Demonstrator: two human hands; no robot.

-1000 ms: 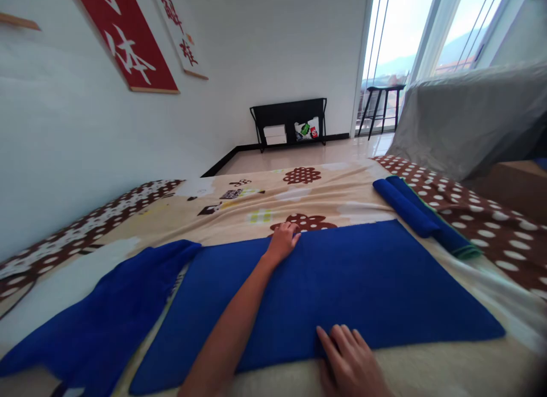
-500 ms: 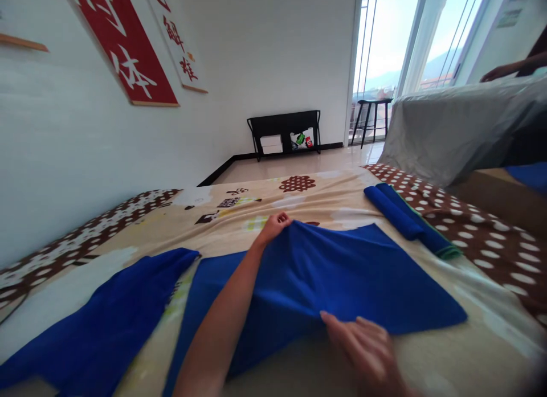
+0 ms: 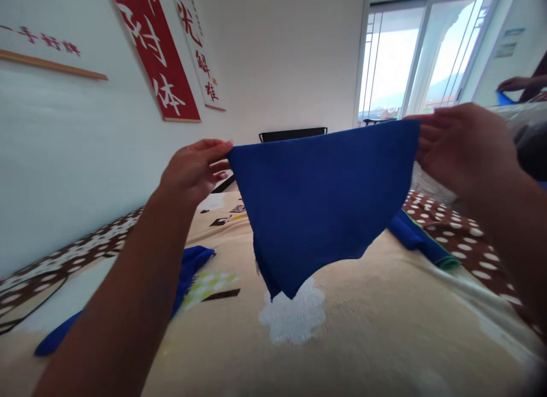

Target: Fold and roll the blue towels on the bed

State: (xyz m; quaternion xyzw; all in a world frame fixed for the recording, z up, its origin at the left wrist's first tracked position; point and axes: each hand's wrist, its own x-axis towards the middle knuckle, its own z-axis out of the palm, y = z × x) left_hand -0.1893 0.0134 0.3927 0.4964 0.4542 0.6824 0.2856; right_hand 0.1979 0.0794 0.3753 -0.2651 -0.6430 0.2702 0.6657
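Note:
A blue cloth [image 3: 325, 197] hangs in the air above the bed, its top edge stretched between my two hands. My left hand [image 3: 196, 169] pinches the upper left corner, while my right hand [image 3: 465, 146] grips the upper right corner. The lower edge hangs free and uneven, with a layer behind it showing at the lower left. Another blue cloth [image 3: 192, 266] lies on the bed at the left, partly hidden behind my left forearm. Rolled blue cloth with a green edge [image 3: 421, 243] rests on the bed at the right, partly behind the held cloth.
The bed's patterned blanket [image 3: 384, 317] spreads below my hands. A black rack [image 3: 294, 135] stands by the far wall, mostly hidden. At the far right, another person's hand [image 3: 515, 84] holds something blue near a plastic-covered object [image 3: 508, 113].
Both hands have lifted the blue cloth off the bed and moved apart, so it now hangs between them. The view has tilted up. Something blue now shows at the other person's hand.

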